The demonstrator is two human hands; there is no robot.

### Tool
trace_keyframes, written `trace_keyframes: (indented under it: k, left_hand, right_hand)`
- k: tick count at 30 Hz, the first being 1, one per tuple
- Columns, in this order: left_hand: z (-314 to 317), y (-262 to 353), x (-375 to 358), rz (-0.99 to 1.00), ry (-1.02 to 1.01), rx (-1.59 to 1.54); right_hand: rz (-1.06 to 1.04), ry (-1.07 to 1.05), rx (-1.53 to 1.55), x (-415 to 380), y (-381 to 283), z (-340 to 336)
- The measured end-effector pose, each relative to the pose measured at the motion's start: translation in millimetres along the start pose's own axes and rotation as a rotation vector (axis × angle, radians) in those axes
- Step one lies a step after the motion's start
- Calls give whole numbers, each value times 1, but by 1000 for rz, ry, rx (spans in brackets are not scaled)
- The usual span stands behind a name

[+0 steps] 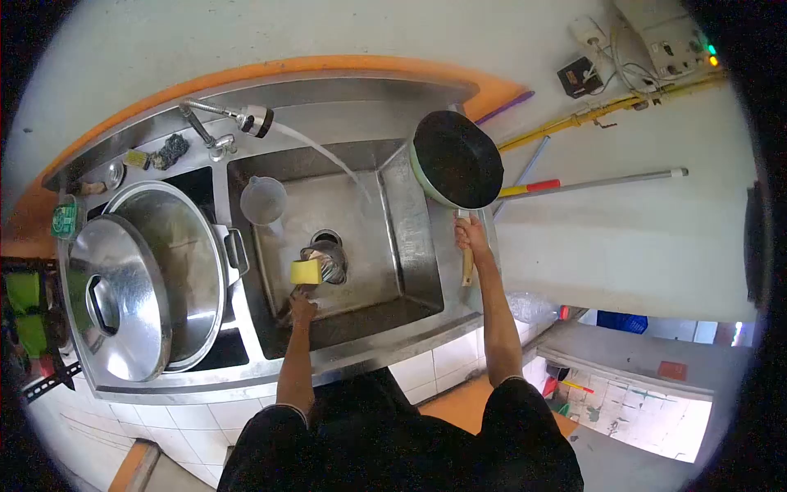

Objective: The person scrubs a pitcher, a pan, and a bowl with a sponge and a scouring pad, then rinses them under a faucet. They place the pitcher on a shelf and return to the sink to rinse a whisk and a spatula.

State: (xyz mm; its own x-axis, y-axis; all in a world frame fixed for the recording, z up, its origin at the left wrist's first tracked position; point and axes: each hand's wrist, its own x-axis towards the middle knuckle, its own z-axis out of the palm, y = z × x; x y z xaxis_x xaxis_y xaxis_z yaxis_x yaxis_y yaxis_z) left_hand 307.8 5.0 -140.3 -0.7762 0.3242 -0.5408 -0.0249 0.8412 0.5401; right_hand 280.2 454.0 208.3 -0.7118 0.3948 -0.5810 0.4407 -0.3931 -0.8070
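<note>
- Over the sink [361,238], the left grip [302,307] meets the yellow sponge [306,271], clenched or not I cannot tell; a slack pinch could drop it.
- At the sink's right, the right grip [470,234] clasps the handle [467,269]; held one-handed, the pan [456,160] could tip.
- Beyond, the water stream [316,147] could splash if struck.

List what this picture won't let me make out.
All in the head view:
Left side of the pot: behind the lid.
Grip of the left hand: fingertips blocked by the yellow sponge.
Part of the drain: under a grey item, too small to identify.
</note>
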Motion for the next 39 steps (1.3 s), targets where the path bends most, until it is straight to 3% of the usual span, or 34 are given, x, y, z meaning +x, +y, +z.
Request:
trace_keyframes:
  k: [4, 7, 9, 11, 14, 18, 21, 24, 29, 33, 35, 37, 38, 39]
  left_hand:
    - [13, -1, 0, -279, -30, 47]
    - [-22, 18, -9, -65, -130, 226]
    - [-44, 39, -15, -300, -127, 132]
    - [-4, 8, 10, -348, -71, 235]
    - [-28, 23, 0, -424, 20, 67]
    - [-49, 39, -5, -372, 98, -71]
    - [-21, 26, 15, -105, 291, 146]
    - [-59, 63, 10, -129, 76, 183]
    - [-57, 70, 13, -164, 135, 76]
    - [-57, 56, 11, -239, 152, 14]
    - [-55, 39, 13, -204, 151, 15]
    - [-46, 29, 23, -226, 109, -4]
    - [-38, 22, 27, -272, 70, -23]
    - [-35, 16, 30, -320, 32, -40]
  right_hand:
    - [18, 17, -47, 18, 2, 0]
    - [14, -11, -41, 52, 25, -24]
    - [51, -9, -69, 66, 37, -43]
    - [8, -1, -159, 63, 34, -39]
    - [-55, 33, -245, 51, 27, -19]
    - [-87, 64, -312, 39, 16, -1]
    - [-103, 65, -476, 40, 11, -5]
    - [-140, 236, -755, 34, 9, 2]
    - [-290, 302, -1318, 24, 14, -2]
    - [-524, 886, -1625, -24, 1, 78]
    - [-761, 694, -1487, -46, 15, 107]
    - [-514, 420, -1269, -67, 49, 155]
    - [-474, 144, -1099, -67, 81, 164]
    - [-283, 39, -1167, -65, 124, 173]
